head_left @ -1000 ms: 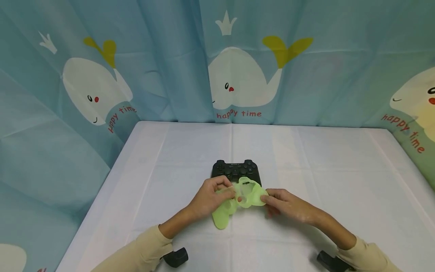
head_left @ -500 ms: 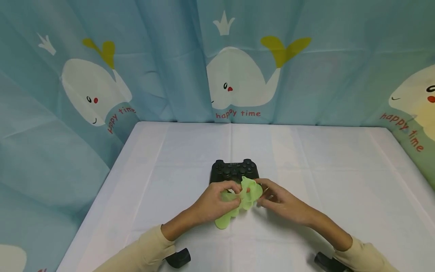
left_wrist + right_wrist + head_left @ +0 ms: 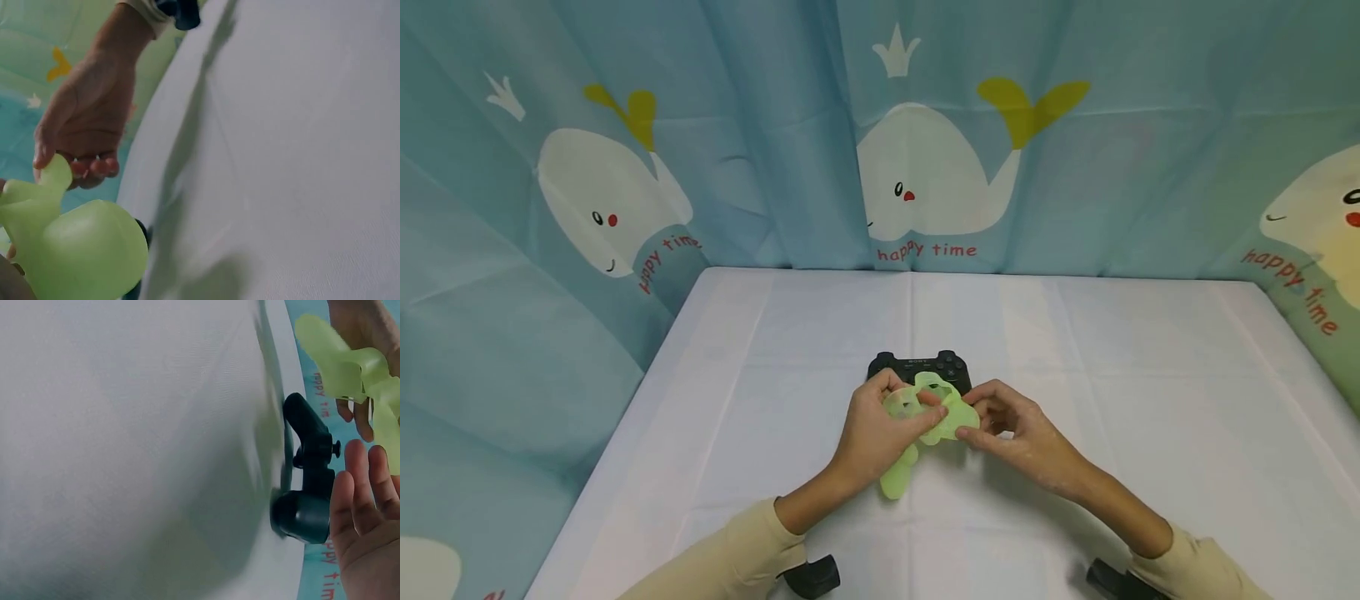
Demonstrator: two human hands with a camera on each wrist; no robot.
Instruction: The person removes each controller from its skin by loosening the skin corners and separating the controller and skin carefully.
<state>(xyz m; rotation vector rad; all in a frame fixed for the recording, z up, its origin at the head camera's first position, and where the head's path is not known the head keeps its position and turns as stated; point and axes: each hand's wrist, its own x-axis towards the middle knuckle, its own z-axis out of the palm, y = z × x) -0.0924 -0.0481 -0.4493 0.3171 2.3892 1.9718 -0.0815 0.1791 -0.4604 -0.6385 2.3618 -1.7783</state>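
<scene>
A limp, light green silicone controller cover [image 3: 953, 421] hangs between both hands, one long lobe dangling below the left hand. My left hand [image 3: 874, 433] pinches its middle, thumb in front, with fingertips showing through the openings. At the cover's right lobe, my right hand [image 3: 1033, 442] pinches the edge between thumb and fingers; its other fingers are loosely bent in the right wrist view. Behind the cover, a black Sony game controller [image 3: 917, 365] lies on the table, its lower part hidden. Seen from the right wrist, the controller [image 3: 307, 500] rests below the raised cover [image 3: 331, 356].
A white cloth covers the table [image 3: 1120, 375]. Blue curtains [image 3: 790, 150] printed with whales stand along its back and sides. Black wrist devices [image 3: 812, 577] are strapped at both sleeves, close over the tabletop near the front.
The cover was bunched half a second ago and is now spread wider and a little higher. My left hand has risen and turned; the right hand's thumb has come onto the cover's edge.
</scene>
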